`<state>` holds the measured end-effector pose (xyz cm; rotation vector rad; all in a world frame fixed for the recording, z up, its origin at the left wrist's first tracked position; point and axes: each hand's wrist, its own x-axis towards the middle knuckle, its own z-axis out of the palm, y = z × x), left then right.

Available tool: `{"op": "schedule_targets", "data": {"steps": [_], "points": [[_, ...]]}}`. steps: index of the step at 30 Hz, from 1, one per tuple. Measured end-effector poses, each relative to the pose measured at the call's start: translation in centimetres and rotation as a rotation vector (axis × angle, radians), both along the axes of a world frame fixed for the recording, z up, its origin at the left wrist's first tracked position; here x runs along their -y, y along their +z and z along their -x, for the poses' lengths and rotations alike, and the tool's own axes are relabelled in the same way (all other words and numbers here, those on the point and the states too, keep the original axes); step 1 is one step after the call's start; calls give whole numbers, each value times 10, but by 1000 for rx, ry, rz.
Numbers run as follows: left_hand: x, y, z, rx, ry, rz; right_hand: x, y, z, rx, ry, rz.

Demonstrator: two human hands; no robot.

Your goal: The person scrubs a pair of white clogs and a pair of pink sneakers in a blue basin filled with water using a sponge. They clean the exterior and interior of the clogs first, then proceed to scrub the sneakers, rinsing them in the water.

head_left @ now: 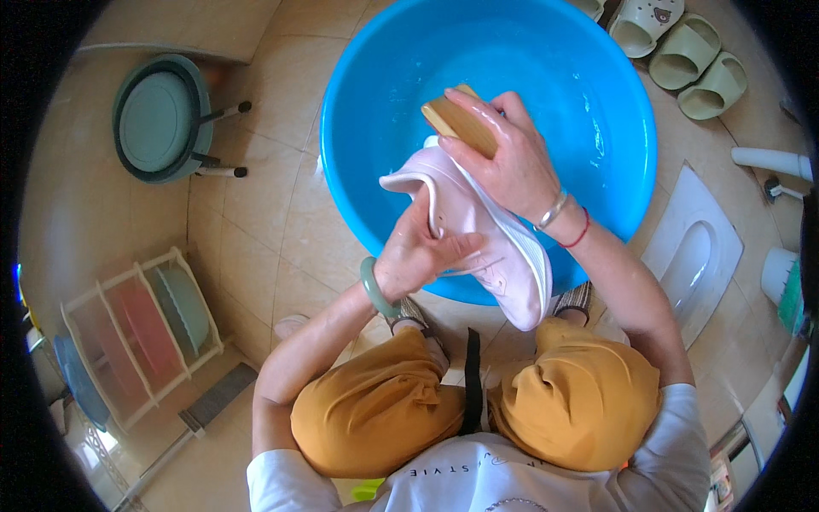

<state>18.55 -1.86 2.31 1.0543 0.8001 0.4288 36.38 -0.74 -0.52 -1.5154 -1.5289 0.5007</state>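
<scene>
A pale pink sneaker (469, 218) is tilted over the near part of a large round blue basin (358, 94), its toe pointing toward me past the near rim. My left hand (420, 247) grips it at the opening, the thumb outside on the upper and the other fingers hidden inside. In my right hand (510, 158) is a wooden-backed brush (463, 125), held by its block near the heel end of the sneaker. The bristles are hidden from view. Shallow water shows in the basin.
Light green slippers (685, 53) stand beyond the basin at the far right. A white squat toilet (691, 252) is set in the tiled floor to the right. On the left are a folding green basin (158, 119) and a rack (141, 341) with several basins.
</scene>
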Motion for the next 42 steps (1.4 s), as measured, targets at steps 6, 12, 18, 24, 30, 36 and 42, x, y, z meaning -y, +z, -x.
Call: {"op": "schedule_targets", "data": {"steps": [6,12,18,24,30,36,42], "points": [[-20,18,11,-82,35,95,37,12,-10,-53,156,56],[-1,11,3,22,59,101,24,3,-5,-42,47,32],[-8,10,8,1,63,56,2,-1,-4,-61,38,38],[-4,2,12,-23,41,38,59,1,-6,-58,98,108],[-5,5,8,-36,-52,65,-14,-26,-9,-119,52,224],[-10,16,10,20,-65,56,-19,-111,-37,367,-56,452],[-15,13,19,-17,-20,49,4,-92,-43,-572,-7,589]]}}
